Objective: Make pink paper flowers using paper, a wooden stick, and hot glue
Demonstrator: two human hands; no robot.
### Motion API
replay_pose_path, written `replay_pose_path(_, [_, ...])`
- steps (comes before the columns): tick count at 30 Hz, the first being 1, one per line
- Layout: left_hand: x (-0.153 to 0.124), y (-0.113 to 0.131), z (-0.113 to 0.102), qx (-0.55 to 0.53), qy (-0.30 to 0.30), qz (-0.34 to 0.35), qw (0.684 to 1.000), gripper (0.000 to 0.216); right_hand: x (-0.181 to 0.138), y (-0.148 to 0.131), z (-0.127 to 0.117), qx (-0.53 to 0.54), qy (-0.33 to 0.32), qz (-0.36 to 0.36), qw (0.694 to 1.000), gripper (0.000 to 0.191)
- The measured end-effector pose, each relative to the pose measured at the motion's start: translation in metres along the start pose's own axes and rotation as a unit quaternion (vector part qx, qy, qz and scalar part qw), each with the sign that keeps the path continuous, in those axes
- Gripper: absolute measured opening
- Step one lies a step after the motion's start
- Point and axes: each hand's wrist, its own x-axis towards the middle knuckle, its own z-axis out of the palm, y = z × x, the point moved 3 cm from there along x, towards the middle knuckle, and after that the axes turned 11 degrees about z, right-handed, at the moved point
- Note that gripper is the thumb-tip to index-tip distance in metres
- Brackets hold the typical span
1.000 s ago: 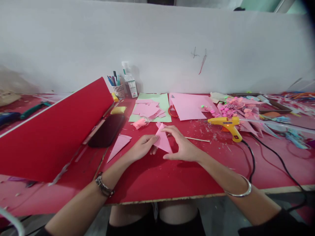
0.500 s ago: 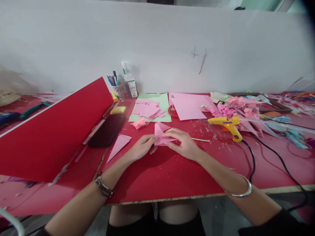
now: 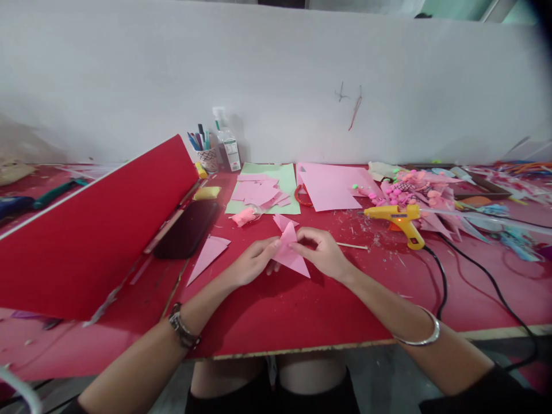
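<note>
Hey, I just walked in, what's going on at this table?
Someone's left hand and right hand are holding a pointed piece of pink paper between them, over a red table. Loose pink pieces lie on a green sheet behind, and a yellow glue gun rests off to the right.

Table [image 3: 297, 325], red surface, pale front edge: is carrying, along the rear, a patterned pen cup [image 3: 207, 161] and a labelled bottle [image 3: 232, 154], both standing upright; a green sheet [image 3: 286, 171] is lying flat, large pink sheets [image 3: 334, 188] beside it. At left, a dark slab [image 3: 187, 230] and a pink paper triangle [image 3: 209, 257] are lying; at right, a thin stick [image 3: 353, 246] is resting near a yellow glue gun [image 3: 399, 216].
</note>
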Motion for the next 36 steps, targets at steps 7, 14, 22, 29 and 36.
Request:
replay_pose_path(7, [0.003,-0.003,-0.001,0.067,-0.003,0.002,0.998,0.038,0.002,0.004,0.002,0.108,0.014,0.029,0.994,0.016])
replay_pose_path(14, [0.002,-0.004,-0.005,0.122,0.025,-0.018,0.992,0.047,0.001,0.007,0.008,0.126,-0.038,0.088,0.987,0.017])
replay_pose_path(22, [0.001,-0.006,-0.002,0.106,0.007,-0.024,0.994,0.046,0.001,0.010,0.004,0.019,-0.037,0.090,0.995,0.030])
replay_pose_path(29, [0.003,-0.007,-0.009,0.090,0.045,0.002,0.995,0.039,-0.001,0.005,0.005,-0.012,0.007,0.036,0.999,0.018])
replay_pose_path(36, [0.003,-0.013,-0.011,0.012,0.058,-0.031,0.998,0.036,-0.003,-0.008,-0.001,-0.041,-0.015,-0.094,0.995,0.031])
